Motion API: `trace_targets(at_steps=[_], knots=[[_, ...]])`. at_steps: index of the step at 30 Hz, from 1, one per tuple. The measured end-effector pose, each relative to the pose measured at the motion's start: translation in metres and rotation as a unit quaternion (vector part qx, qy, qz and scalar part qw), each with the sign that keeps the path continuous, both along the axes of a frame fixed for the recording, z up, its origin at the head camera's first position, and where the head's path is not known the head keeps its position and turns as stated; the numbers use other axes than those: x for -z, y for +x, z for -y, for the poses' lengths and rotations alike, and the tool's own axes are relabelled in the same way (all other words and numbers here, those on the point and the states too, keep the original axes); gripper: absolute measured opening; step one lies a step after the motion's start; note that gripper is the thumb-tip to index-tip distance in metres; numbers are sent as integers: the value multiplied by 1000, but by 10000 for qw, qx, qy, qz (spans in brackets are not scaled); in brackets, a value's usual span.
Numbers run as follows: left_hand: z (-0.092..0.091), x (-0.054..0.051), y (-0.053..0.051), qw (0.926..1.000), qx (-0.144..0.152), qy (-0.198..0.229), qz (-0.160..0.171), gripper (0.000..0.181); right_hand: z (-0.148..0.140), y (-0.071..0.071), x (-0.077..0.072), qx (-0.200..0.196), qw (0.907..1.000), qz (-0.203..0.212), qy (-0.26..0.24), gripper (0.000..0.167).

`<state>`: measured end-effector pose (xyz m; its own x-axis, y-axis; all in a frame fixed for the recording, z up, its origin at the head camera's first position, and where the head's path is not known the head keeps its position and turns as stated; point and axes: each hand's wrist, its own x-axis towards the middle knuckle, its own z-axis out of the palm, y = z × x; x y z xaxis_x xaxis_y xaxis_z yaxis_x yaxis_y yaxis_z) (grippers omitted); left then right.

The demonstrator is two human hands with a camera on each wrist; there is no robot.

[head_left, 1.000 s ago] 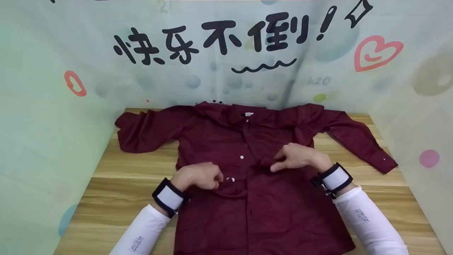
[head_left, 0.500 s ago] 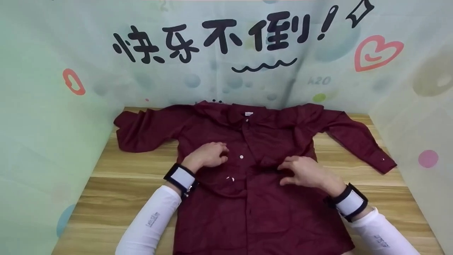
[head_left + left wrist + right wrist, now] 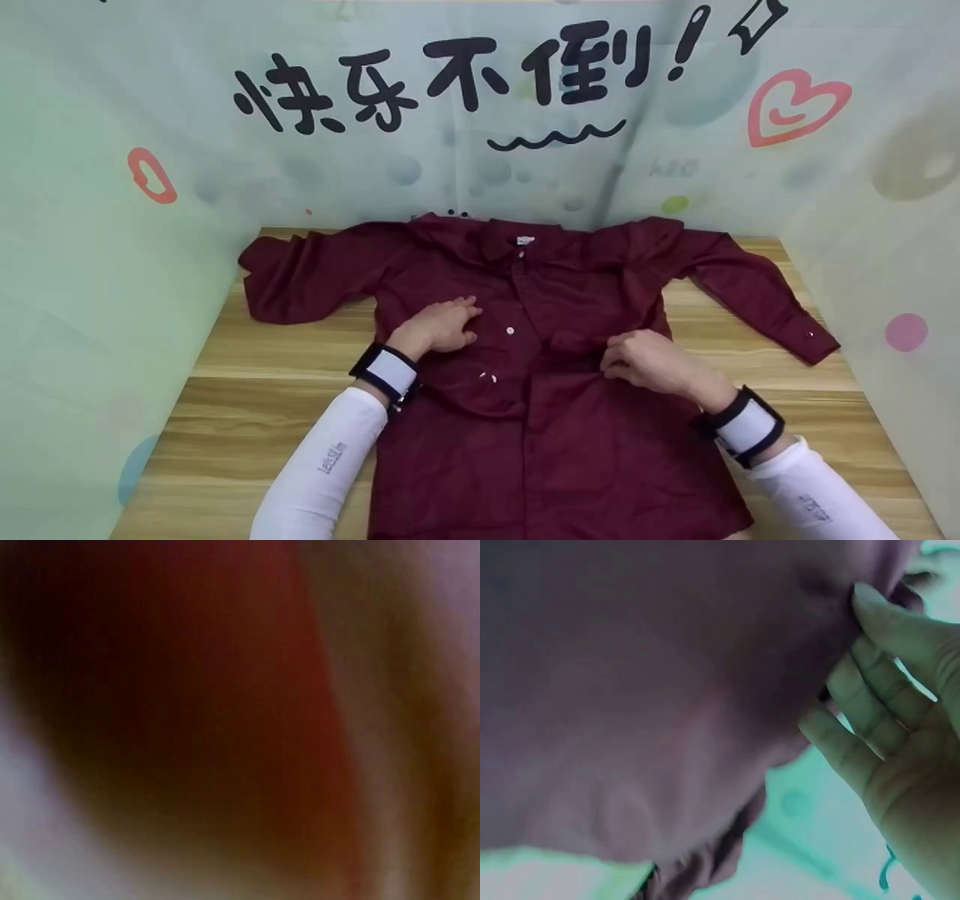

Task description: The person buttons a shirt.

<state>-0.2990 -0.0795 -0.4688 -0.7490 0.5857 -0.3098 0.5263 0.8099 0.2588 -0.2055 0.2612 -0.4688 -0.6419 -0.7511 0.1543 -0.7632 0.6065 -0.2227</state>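
Note:
A dark red long-sleeved shirt (image 3: pixel 457 465) lies spread front up, its collar at the far side. White buttons (image 3: pixel 510 331) show along its front placket, which lies partly apart mid-chest. My left hand (image 3: pixel 439 325) rests on the chest left of the buttons, fingers extended. On the other side, my right hand (image 3: pixel 646 361) pinches a fold of the shirt front between thumb and fingers; the right wrist view shows the thumb (image 3: pixel 900 626) pressed against the cloth. The left wrist view is too blurred to make out more than dark red and brown patches.
The shirt lies on a wood-grain table (image 3: pixel 247 427). A pale printed backdrop (image 3: pixel 375 180) with black lettering closes off the back and both sides. One sleeve (image 3: pixel 315 281) is bunched at the left; the other sleeve (image 3: pixel 765 292) stretches to the right.
My left hand has moved up from near the lower buttons onto the chest. The right hand has shifted down and right, and its fingers have closed on the shirt front, lifting the cloth slightly.

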Motion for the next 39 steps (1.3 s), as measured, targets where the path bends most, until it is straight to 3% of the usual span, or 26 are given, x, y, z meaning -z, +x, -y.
trace_targets(at_steps=[4, 10, 13, 16, 18, 20, 24, 27, 34, 39], knots=[[0, 1, 1, 9999, 68, -19, -89, 53, -11, 10, -17, -19, 9975, 631, 330, 14], [-1, 3, 1, 9998, 61, 7, -200, 52, -13, 16, -28, 367, 9754, 1776, 1257, 16], [-1, 3, 1, 9997, 32, -28, -232, 52, -7, 7, -36, 411, 9669, 2096, 1396, 10], [-3, 3, 1, 9993, 27, -76, -352, 51, 1, -11, -50, 526, 9626, 2380, 1182, 7], [-6, 3, 1, 9988, 30, -94, -475, 50, 9, -27, -58, 533, 9694, 2249, 829, 11], [-9, 2, 2, 9980, 33, -105, -622, 48, 20, -45, -62, 547, 9802, 1856, 433, 18], [-17, -1, 5, 9957, 34, -137, -911, 42, 49, -80, -49, 502, 9944, 927, 14, 26], [-26, -3, 7, 9939, 53, -135, -1094, 38, 69, -102, -32, 586, 9953, 748, 203, 32], [-52, -3, 16, 9886, -48, -12, -1508, 37, 87, -132, -3, 1089, 9811, 1328, 896, 55], [-66, 9, 18, 9758, -46, 19, -2186, 25, 88, -142, 4, 1386, 9723, 1596, 995, 66]])
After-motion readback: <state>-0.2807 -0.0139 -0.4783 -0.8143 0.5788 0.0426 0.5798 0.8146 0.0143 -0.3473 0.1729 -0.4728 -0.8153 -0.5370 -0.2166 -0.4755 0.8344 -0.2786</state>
